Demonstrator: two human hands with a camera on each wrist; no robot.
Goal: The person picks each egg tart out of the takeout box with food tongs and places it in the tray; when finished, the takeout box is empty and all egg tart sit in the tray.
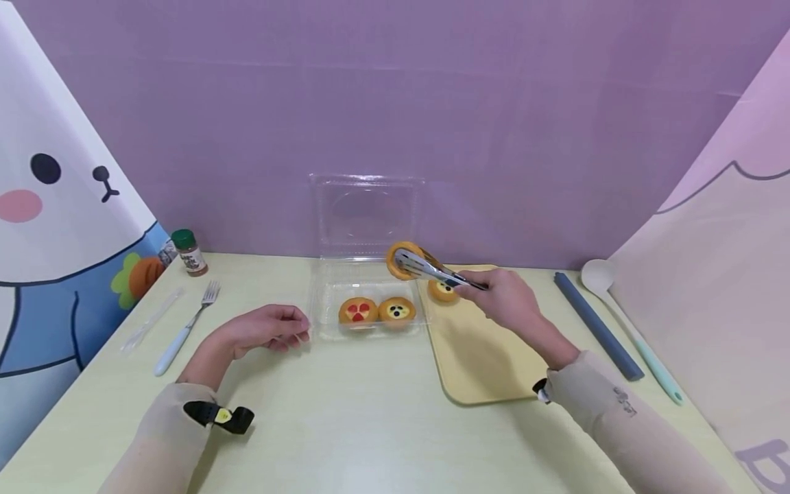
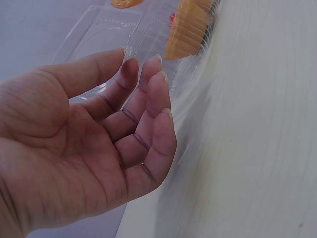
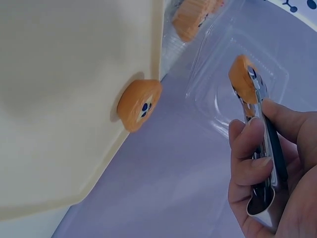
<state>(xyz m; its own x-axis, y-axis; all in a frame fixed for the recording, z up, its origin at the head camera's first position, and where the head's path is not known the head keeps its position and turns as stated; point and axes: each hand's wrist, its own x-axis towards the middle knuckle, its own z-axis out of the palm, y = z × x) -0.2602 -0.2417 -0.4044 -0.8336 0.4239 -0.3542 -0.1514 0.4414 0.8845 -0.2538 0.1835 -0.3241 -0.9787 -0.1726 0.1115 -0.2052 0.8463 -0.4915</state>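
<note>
My right hand (image 1: 503,295) grips a pair of metal tongs (image 1: 441,269), whose tips clasp a round tart (image 1: 400,259) in the air over the container's back right part. The clear plastic container (image 1: 317,295) stands with its lid (image 1: 370,209) raised at the back. Inside, along its front, sit a tart with red pieces on top (image 1: 358,312) and one with dark dots (image 1: 397,311). Beside the container's left edge is my left hand (image 1: 265,327), its fingers loosely curled and the palm bare in the left wrist view. Another dark-dotted tart (image 3: 136,105) lies on the cream tray (image 1: 475,370).
A fork (image 1: 188,333), a clear thin wrapper (image 1: 151,322) and a green-capped jar (image 1: 190,252) are at the left. On the right lie a dark blue bar (image 1: 599,326) and a pale spoon with a mint handle (image 1: 636,329). A purple backdrop (image 1: 395,103) rises behind the table.
</note>
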